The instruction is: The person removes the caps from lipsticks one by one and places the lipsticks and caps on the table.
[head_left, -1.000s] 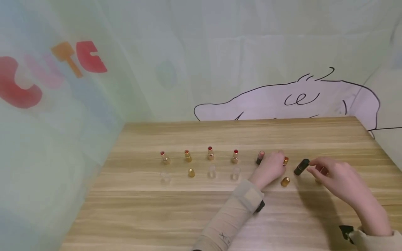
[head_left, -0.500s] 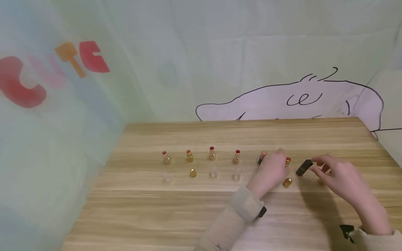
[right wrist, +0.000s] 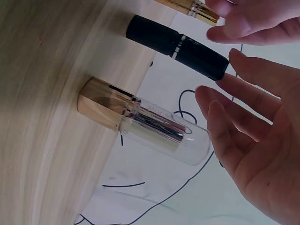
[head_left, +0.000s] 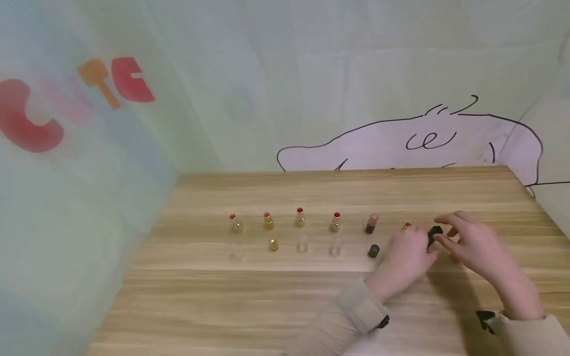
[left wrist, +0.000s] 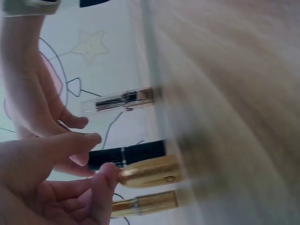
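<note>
A black capped lipstick (head_left: 435, 232) stands upright between my hands. My right hand (head_left: 476, 240) has its thumb and fingertips right at the lipstick's top, fingers relaxed. My left hand (head_left: 407, 254) is just left of it, fingers loosely bent, and overlaps its lower part in the head view. In the left wrist view its fingertip comes close to the tip of a gold cap (left wrist: 150, 172), beside an uncapped gold lipstick (left wrist: 145, 204). The right wrist view shows a gap between the left fingers and the black lipstick. A clear-capped lipstick (right wrist: 140, 122) stands under my right hand.
To the left stand uncapped lipsticks, including a pink one (head_left: 371, 223) and a red one (head_left: 336, 222). Their caps, such as a black cap (head_left: 373, 251), a gold cap (head_left: 273, 244) and a clear cap (head_left: 336, 245), stand in front on the wooden table (head_left: 222, 306).
My left hand has left the pink lipstick and moved right toward the black one, uncovering the small black cap and hiding the gold cap. My right hand stays near the black lipstick's top.
</note>
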Demonstrator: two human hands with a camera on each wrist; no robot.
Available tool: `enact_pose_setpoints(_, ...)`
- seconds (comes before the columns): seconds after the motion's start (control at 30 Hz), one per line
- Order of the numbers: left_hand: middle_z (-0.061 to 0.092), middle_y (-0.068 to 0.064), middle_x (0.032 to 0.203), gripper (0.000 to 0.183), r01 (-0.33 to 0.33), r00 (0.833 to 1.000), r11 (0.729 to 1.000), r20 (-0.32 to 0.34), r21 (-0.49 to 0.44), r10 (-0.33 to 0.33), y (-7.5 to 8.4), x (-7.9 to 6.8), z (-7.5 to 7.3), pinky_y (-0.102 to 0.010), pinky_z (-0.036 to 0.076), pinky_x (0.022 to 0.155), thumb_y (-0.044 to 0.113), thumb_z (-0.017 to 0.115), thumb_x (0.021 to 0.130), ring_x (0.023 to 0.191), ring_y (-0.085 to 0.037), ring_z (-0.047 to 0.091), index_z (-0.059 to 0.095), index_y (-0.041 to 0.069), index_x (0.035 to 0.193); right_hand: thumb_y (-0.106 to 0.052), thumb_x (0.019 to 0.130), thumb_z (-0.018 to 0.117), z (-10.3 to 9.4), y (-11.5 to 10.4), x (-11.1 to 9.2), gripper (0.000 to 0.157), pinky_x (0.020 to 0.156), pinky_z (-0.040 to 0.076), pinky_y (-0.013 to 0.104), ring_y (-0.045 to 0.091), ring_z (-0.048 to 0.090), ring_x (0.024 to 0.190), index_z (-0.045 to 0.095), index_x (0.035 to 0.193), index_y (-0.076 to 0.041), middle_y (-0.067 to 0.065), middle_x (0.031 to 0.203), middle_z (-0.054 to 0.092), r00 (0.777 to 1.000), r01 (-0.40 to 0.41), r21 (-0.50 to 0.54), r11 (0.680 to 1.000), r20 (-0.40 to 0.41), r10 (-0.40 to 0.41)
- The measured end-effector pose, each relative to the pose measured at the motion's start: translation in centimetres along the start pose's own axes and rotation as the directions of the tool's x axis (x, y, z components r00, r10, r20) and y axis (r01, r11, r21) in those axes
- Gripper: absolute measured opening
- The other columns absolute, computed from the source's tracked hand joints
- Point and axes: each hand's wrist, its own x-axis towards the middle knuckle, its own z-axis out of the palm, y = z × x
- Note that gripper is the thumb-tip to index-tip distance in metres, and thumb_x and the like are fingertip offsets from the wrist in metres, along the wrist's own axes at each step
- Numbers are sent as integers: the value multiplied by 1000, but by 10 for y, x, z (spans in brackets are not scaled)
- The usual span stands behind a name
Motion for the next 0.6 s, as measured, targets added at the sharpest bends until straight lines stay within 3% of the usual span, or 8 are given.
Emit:
enact_pose_setpoints(0.27, 60, 12, 72, 17, 2, 999, 997, -52, 71, 1, -1, 7, 12, -16, 39, 52, 37, 69, 84, 64, -1, 58, 64, 23, 76, -6, 73, 77, 10, -3, 5, 37, 60, 50, 45, 29, 64, 75, 65, 106, 3, 16, 92, 66, 997, 72, -48, 996, -26, -73)
enact_pose_setpoints(0.6, 60, 14, 73, 14, -10, 999, 997, -48, 71, 14, -1, 8, 14, -16, 39, 53, 36, 68, 84, 66, -1, 58, 64, 25, 79, 0, 72, 77, 15, 0, 4, 26, 53, 44, 34, 22, 61, 64, 66, 95, 3, 11, 80, 64, 994, 95, -43, 995, -48, -97)
